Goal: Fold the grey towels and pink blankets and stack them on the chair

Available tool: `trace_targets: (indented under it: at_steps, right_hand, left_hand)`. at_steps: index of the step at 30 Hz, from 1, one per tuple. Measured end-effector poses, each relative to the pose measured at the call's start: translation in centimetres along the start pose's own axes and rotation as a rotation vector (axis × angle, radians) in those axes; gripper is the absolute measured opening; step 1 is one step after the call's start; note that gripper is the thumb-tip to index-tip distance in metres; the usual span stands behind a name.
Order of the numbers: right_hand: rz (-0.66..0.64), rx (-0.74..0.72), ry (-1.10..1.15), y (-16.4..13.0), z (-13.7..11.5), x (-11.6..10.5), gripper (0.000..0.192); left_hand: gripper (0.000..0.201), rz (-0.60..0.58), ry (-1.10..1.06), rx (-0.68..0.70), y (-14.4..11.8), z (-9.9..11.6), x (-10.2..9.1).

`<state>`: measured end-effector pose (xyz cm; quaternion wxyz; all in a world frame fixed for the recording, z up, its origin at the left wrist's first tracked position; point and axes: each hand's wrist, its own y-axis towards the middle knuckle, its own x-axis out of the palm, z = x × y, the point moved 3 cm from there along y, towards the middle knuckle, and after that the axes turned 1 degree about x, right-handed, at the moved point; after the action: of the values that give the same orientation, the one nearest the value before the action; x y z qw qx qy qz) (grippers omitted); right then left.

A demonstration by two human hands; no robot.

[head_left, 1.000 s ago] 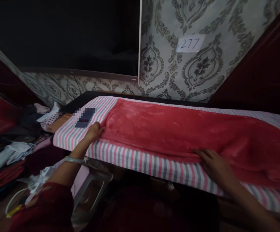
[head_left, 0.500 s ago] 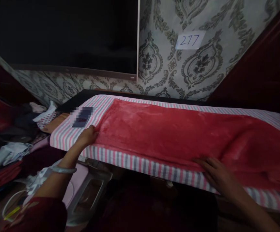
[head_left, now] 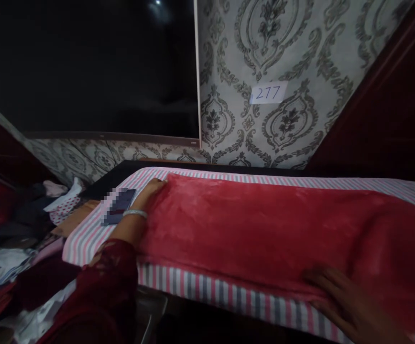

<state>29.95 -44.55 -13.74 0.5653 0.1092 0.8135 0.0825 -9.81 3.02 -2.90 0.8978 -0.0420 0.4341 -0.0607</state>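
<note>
A red plush blanket (head_left: 243, 220) lies spread on a pink, grey and white striped cover (head_left: 200, 289). My left hand (head_left: 153, 187) reaches to the blanket's far left corner, its fingers closed at the edge there. Near the front edge, my right hand (head_left: 340, 294) rests on the fabric with fingers stretched out, somewhat blurred. On the cover, just left of my left forearm, lies a dark phone (head_left: 121, 203), partly pixelated. Towards the right, the blanket has a raised fold.
A large black television (head_left: 96, 71) hangs on the patterned wall behind the surface. A paper marked 277 (head_left: 268, 92) is stuck on the wallpaper. Piled clothes (head_left: 10, 267) lie at the left, and a dark red slanted panel (head_left: 390, 105) stands at the right.
My left hand has moved away from me along the blanket's left edge to its far corner. My right hand stays by the front edge. The view has tilted upward.
</note>
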Motion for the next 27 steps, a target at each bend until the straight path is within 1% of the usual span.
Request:
trace_targets:
  at_steps: [2,4,6,7,9,11,12,14,16,18,19,20,22,25,27]
  right_hand:
    - [0.055,-0.017,0.018,-0.3,0.4,0.0,0.051]
    - [0.112,-0.049,0.020,-0.1,0.7,-0.4,0.057]
    - [0.095,-0.076,0.052,1.1,1.0,-1.1,0.050]
    - [0.070,-0.079,0.078,2.3,1.0,-1.6,0.045]
    - [0.010,-0.079,0.129,6.1,0.6,-2.3,0.034]
    - [-0.029,-0.096,0.147,11.7,-0.5,-2.4,0.031]
    - [-0.055,-0.110,0.143,14.9,-1.2,-2.0,0.034]
    - [-0.069,-0.137,0.113,21.5,-3.1,-0.7,0.038]
    - [-0.101,-0.134,0.064,27.8,-5.0,1.4,0.044]
    - [-0.133,-0.078,0.003,32.8,-6.6,3.6,0.048]
    - [-0.145,-0.034,-0.028,34.7,-7.1,4.6,0.048]
    - [-0.153,0.009,-0.058,36.2,-7.4,5.5,0.047]
    - [-0.162,0.062,-0.113,37.9,-7.5,6.8,0.043]
    - [-0.186,0.050,-0.110,38.5,-7.0,7.8,0.028]
    - [-0.181,0.015,-0.055,38.6,-6.8,7.8,0.018]
  left_hand:
    - [0.036,0.013,-0.005,-0.009,1.7,1.2,0.7]
    - [0.033,0.042,-0.009,-0.015,2.7,1.8,1.5]
    - [0.030,0.086,-0.009,-0.014,3.1,2.1,2.3]
    - [0.029,0.111,-0.006,-0.010,3.2,2.1,2.7]
    - [0.031,0.158,0.005,0.000,3.2,1.9,3.2]
    - [0.034,0.178,0.020,0.006,3.0,1.5,3.2]
    - [0.035,0.172,0.027,0.005,2.8,1.3,2.9]
    - [0.035,0.134,0.044,0.002,2.4,0.7,2.2]
    - [0.034,0.081,0.074,-0.006,2.0,0.1,1.2]
    - [0.034,0.047,0.120,-0.014,1.5,-0.4,0.5]
    - [0.035,0.040,0.146,-0.016,1.2,-0.6,0.4]
    - [0.034,0.041,0.172,-0.014,1.0,-0.7,0.4]
    - [0.032,0.062,0.220,-0.003,0.5,-0.9,1.1]
    - [0.028,0.122,0.274,0.009,-0.3,-0.9,2.3]
    - [0.028,0.162,0.293,0.018,-0.7,-0.8,2.4]
